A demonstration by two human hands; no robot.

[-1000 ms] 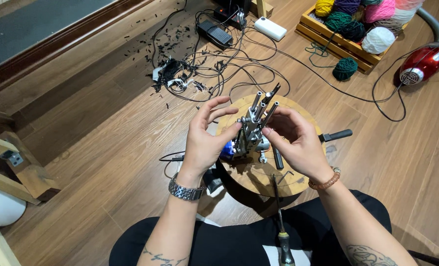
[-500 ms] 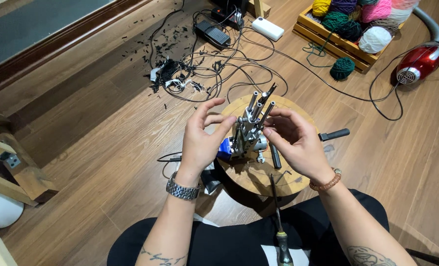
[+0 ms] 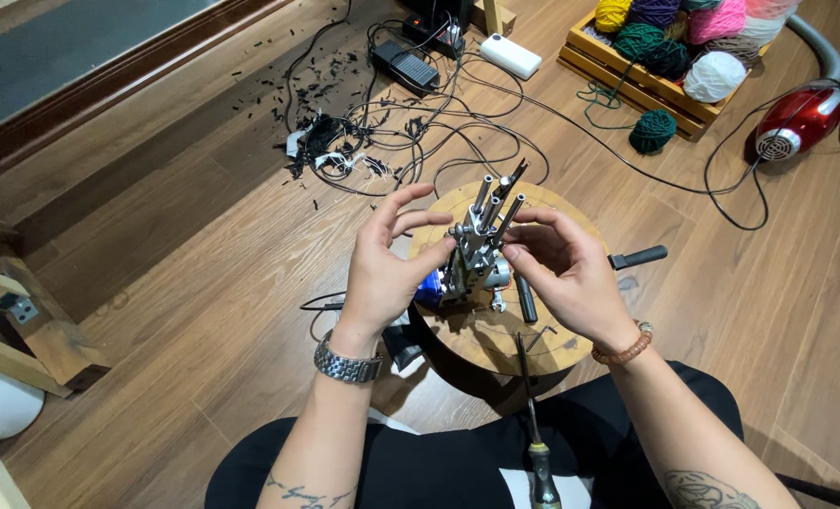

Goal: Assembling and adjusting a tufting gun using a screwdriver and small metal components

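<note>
Nearest, lying across the lap below the round wooden stool [image 3: 495, 353]: a long screwdriver [image 3: 536, 443], handle toward the body, tip reaching onto the stool's near edge. Not touched by either hand.

Just above the stool top, held between both hands: a small metal assembly [image 3: 481, 250] with several thin steel rods fanning up and away from a blocky grey body. Left hand [image 3: 387, 269] cupping its left side, thumb pressed against the body, other fingers spread and lifted clear. Right hand [image 3: 561, 269] closing on the right side, thumb and forefinger pinching near the base of the rods. Whether the assembly rests on the stool or hangs free, hard to tell.

Likely rigid and rather heavy for its size, all metal, with smooth rods that would slip under a light pinch and could bend or shift if used as handles. Better taken by the blocky body low down, thumb on one flank and fingers on the other.

On the stool beside the assembly: a short dark cylinder [image 3: 527, 299]. Right of the stool: a black handle [image 3: 639, 256] on the floor.

Beyond the stool: a tangle of black cables [image 3: 382, 141] and scraps. Farther right: a wooden crate of yarn balls [image 3: 670, 47], a loose green ball [image 3: 653, 130], a red vacuum cleaner [image 3: 802, 118].
</note>
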